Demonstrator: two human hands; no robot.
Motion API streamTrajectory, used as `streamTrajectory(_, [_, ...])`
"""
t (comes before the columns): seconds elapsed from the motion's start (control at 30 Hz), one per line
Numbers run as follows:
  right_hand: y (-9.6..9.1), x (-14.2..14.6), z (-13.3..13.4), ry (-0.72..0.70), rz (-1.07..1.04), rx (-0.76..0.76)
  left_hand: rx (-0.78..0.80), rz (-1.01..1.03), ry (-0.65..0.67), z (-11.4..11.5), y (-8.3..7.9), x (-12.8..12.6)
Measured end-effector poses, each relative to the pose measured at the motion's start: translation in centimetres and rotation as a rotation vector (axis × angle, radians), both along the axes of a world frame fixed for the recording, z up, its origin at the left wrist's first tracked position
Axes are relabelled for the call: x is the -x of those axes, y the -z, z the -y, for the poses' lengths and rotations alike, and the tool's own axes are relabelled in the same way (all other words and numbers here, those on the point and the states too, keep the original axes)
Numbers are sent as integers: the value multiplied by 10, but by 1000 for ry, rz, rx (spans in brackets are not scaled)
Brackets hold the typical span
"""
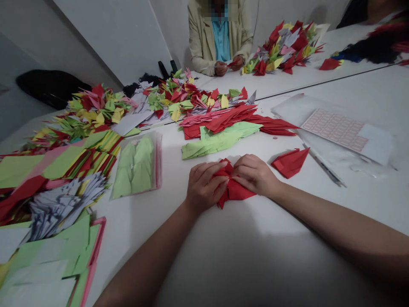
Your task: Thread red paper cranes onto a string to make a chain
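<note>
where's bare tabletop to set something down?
Bare white table lies between the left forearm and right forearm, and between the left forearm and green packet. Crowded: the left side, with paper stacks, and just beyond the left hand and right hand, with green folds and red folds.

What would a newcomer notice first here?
A bright heap of folded paper at far left on the table. At centre, the left hand and right hand pinch red paper. Across the table, a person in a beige jacket is beside another colourful heap.
</note>
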State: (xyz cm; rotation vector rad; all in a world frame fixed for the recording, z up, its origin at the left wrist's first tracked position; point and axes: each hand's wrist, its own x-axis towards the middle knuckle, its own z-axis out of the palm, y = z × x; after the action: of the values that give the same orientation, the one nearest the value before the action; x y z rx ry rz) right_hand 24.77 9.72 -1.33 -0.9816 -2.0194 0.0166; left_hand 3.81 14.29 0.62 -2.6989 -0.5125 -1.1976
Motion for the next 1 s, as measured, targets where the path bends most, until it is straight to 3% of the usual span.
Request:
streamTrajectory(0.27, [0,-1,0,-8,0,0,76,-3,15,3,-4,-1])
streamTrajectory(0.47, [-1,0,2,-9,-13,-23,119,-86,-61,-1,0,-1])
streamTrajectory(0.63, [0,0,1,46,-15,46,121,-11,-104,-5,3,0])
streamTrajectory(0.77, [4,-3,-2,93,-19,79,115,8,-93,-5,3,1])
streamTrajectory(1.0, [3,-2,0,23,13,22,69,39,-7,-4,4,0])
